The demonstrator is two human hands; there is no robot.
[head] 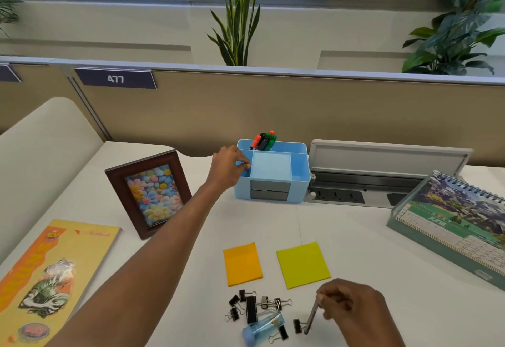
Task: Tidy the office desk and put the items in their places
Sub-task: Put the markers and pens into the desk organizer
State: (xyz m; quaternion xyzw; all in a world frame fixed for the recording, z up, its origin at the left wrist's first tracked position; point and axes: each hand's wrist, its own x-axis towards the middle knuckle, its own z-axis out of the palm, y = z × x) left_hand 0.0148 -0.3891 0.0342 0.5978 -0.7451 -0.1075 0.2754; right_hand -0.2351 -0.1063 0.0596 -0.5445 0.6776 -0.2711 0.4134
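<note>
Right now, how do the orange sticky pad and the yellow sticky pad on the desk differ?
The orange sticky pad looks narrower and taller; the yellow sticky pad looks wider and squarer. The orange pad lies to the left, the yellow one to the right, nearer the right hand, which holds a dark pen. Both lie flat on the white desk, apart, untouched, just beyond the binder clips.

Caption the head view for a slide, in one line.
Left hand reaches to the blue desk organizer while the right hand holds a pen beside scattered binder clips.
</note>
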